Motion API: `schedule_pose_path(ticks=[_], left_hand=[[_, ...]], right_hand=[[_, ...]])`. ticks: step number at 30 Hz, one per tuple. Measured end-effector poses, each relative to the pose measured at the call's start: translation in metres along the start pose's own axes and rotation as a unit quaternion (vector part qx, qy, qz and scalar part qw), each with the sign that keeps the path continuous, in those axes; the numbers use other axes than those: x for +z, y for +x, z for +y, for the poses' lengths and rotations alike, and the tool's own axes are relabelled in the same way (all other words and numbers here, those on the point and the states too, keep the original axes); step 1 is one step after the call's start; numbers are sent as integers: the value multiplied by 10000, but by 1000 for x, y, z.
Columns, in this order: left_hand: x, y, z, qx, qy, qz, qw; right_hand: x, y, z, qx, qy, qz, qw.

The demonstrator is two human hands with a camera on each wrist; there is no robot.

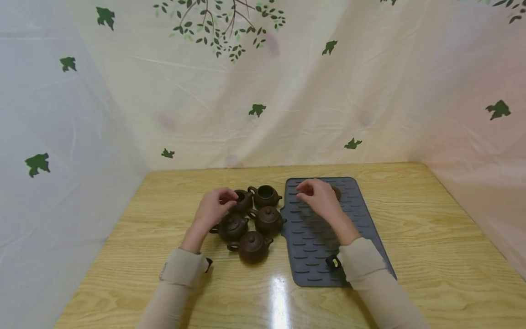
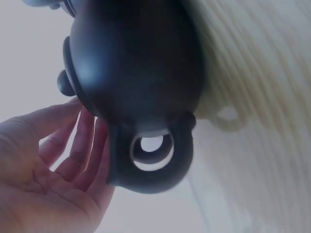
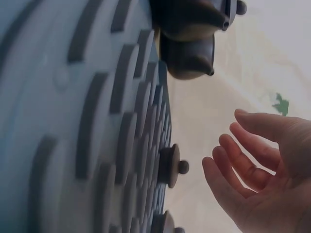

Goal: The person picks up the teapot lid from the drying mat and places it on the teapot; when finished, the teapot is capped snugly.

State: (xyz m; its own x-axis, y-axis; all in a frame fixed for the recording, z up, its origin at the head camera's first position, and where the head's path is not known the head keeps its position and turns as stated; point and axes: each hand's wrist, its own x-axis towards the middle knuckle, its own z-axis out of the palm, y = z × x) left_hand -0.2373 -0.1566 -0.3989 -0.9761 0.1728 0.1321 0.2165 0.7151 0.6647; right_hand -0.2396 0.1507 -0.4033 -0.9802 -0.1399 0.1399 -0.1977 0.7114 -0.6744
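My left hand (image 1: 214,208) is at a lidless dark brown teapot (image 1: 245,206) in the group's back left. Its thumb and fingers are curved near the rim; whether they grip it I cannot tell. In the left wrist view, a nearer lidded teapot (image 2: 141,63) hides some of the fingertips. Above the dark grey ribbed mat (image 1: 304,246) hovers my right hand (image 1: 322,198), fingers loosely bent and holding nothing. In the right wrist view, a knobbed teapot lid (image 3: 169,166) sits on the mat, with another lid (image 3: 163,223) beside it.
A second lidless teapot (image 1: 266,197) stands at the back of the group. Lidded teapots (image 1: 268,220) stand close together left of the mat, another (image 1: 252,249) at the front. A cloth (image 1: 296,91) with printed leaves hangs behind the wooden table (image 1: 123,274).
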Motion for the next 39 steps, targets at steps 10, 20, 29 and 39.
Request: schedule_pose_path(ticks=[10,20,29,39], left_hand=[[-1,0,-10,60,-206,182,9996],[-3,1,-17,-12,-164,361,9992],[-6,2,-24,-169,103,255,9995],[-7,9,-30,-655,225,-186,9974]], right_hand=[[-5,7,18,340,-193,136,9991],[-5,16,32,685,-197,-104,9974],[-2,23,33,817,-427,-281,9953],[1,29,32,1028,-736,-296,9915]])
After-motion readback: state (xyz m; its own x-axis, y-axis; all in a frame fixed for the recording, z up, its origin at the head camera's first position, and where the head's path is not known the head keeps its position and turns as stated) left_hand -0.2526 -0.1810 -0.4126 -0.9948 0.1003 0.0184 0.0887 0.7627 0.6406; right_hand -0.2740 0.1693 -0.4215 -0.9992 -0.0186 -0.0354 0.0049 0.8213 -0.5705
